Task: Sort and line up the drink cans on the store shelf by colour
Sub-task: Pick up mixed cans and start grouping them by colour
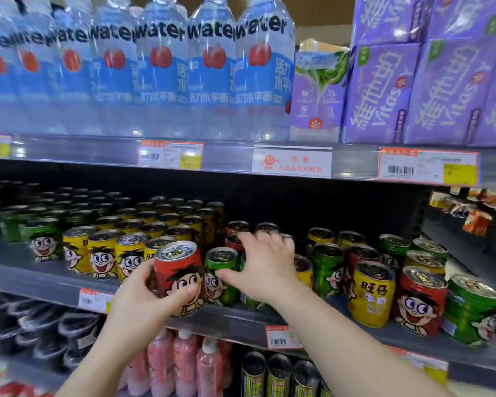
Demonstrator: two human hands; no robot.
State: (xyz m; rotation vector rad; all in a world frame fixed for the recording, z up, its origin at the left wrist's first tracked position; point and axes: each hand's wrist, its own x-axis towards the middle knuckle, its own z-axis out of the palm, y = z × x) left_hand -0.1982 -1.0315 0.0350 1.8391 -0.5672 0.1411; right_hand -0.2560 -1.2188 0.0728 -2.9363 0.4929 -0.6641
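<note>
My left hand (143,296) grips a red cartoon-face can (178,275) and holds it tilted in front of the middle shelf (241,319). My right hand (265,265) reaches over the cans, fingers spread; its thumb touches a green can (222,275) and its fingers lie over a can hidden behind the hand. Yellow cans (103,253) stand in rows on the left, with green cans (40,239) further left. At the right stands a mixed group: a yellow can (371,293), a red can (418,299), a green can (470,310). Red cans (236,229) stand behind my right hand.
Water bottles (166,67) and purple drink cartons (384,90) fill the shelf above. Price tags (171,154) hang on the upper rail. Pink bottles (184,365) and tall cans (278,376) stand on the shelf below. The dark back of the middle shelf behind the right-hand cans is bare.
</note>
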